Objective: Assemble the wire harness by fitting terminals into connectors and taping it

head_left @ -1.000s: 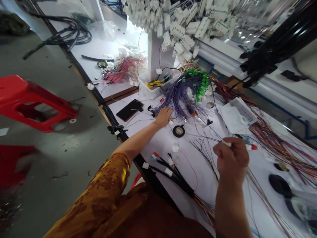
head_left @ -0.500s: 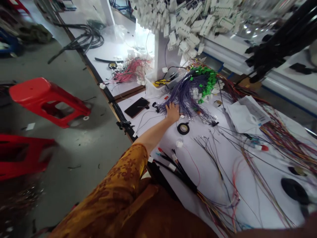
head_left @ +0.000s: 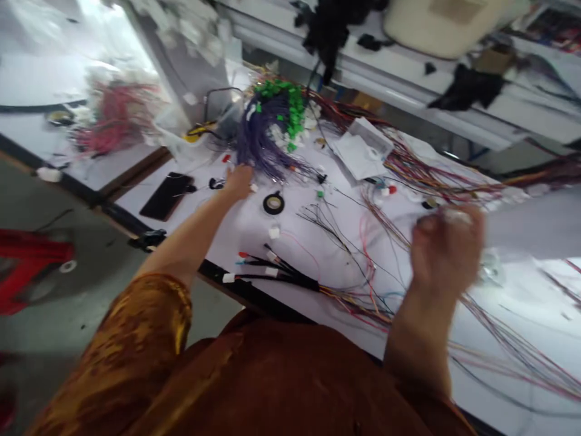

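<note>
My left hand (head_left: 239, 180) rests on the table at the near ends of a bundle of thin purple wires (head_left: 259, 138) with green connectors (head_left: 293, 112). Its fingers are stretched forward and somewhat apart, with nothing seen in them. A roll of black tape (head_left: 273, 203) lies just to its right, and a dark phone (head_left: 167, 197) to its left. Over the right part of the table is my right hand (head_left: 447, 248), raised and smeared by motion. The fingers look bent, but whether they hold anything is unclear. Loose coloured wires (head_left: 390, 221) run beneath and beside it.
A black-sleeved cable harness (head_left: 290, 275) lies along the front edge. Behind are a clear plastic bin (head_left: 175, 136), pink wires (head_left: 120, 118), white papers (head_left: 361, 151) and a long multicoloured wire bundle (head_left: 426, 172). A shelf (head_left: 363, 66) overhangs the back; a red stool (head_left: 31, 260) stands left.
The view has swung to the right, bringing my right hand and forearm into sight. My left hand stays by the purple wires, with its fingers less widely spread and slightly nearer the wire ends.
</note>
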Available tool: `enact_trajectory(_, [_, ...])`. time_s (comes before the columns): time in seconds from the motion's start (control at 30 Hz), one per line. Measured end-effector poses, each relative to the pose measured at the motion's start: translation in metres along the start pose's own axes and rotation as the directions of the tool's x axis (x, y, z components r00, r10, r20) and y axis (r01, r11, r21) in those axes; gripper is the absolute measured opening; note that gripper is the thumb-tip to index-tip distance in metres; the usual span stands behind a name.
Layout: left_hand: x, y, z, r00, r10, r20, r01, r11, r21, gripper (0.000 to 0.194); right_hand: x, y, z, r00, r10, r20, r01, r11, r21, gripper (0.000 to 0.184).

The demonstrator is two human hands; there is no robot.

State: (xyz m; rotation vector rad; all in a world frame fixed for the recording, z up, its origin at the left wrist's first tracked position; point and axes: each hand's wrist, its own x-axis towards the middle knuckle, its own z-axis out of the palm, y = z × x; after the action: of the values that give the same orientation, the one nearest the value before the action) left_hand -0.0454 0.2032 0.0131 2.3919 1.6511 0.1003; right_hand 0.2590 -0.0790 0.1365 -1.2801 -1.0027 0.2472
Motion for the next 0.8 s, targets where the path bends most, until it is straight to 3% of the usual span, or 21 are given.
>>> enact_trajectory(0.07, [-0.01,-0.014,-0.015,1.0,0.003,0.028,-0.003,1.0,0.006,0.051,0.017,0.01,0.023,0.994,0.1,0.04,-0.107,0.959,0.262,0.017])
enact_trajectory(0.13, [-0.028,-0.016,-0.038,0.999,-0.027,0.041,0.027,1.0,0.005,0.046,0.033,0.016,0.05,0.986,0.108,0.127,-0.149,0.907,0.393,0.018])
enact_trajectory(0.17, [-0.039,-0.012,-0.052,0.999,-0.029,0.032,0.03,1.0,-0.005,0.042,0.039,0.015,0.062,0.982,0.101,0.162,-0.163,0.885,0.437,0.018])
enact_trajectory(0.23, [-0.066,0.01,-0.078,0.996,0.025,-0.086,-0.033,0.995,-0.096,0.039,0.041,0.011,0.083,0.967,0.078,0.241,-0.19,0.853,0.486,0.019])
enact_trajectory(0.27, [-0.079,0.027,-0.089,0.986,0.094,-0.139,-0.118,0.978,-0.171,0.039,0.038,0.009,0.09,0.959,0.072,0.275,-0.204,0.848,0.489,0.019])
enact_trajectory(0.3, [-0.091,0.046,-0.097,0.96,0.199,-0.196,-0.261,0.888,-0.379,0.041,0.033,0.007,0.097,0.948,0.07,0.309,-0.218,0.851,0.478,0.02])
enact_trajectory(0.33, [-0.101,0.067,-0.102,0.924,0.325,-0.202,-0.381,0.736,-0.559,0.048,0.027,0.006,0.101,0.938,0.072,0.339,-0.232,0.857,0.46,0.02])
enact_trajectory(0.4, [-0.114,0.107,-0.104,0.862,0.484,-0.148,-0.422,0.528,-0.737,0.054,0.014,0.006,0.105,0.919,0.083,0.384,-0.255,0.87,0.422,0.021])
enact_trajectory(0.5, [-0.119,0.148,-0.095,0.809,0.582,-0.088,-0.367,0.383,-0.848,0.031,0.002,0.01,0.099,0.89,0.088,0.447,-0.283,0.876,0.391,0.02])
enact_trajectory(0.67, [-0.114,0.162,-0.078,0.844,0.532,-0.071,-0.281,0.325,-0.903,0.015,-0.001,0.015,0.075,0.836,0.102,0.539,-0.31,0.899,0.311,0.022])
enact_trajectory(0.8, [-0.116,0.164,-0.071,0.861,0.505,-0.061,-0.265,0.343,-0.901,0.015,-0.007,0.017,0.07,0.854,0.078,0.515,-0.243,0.934,0.262,0.026])
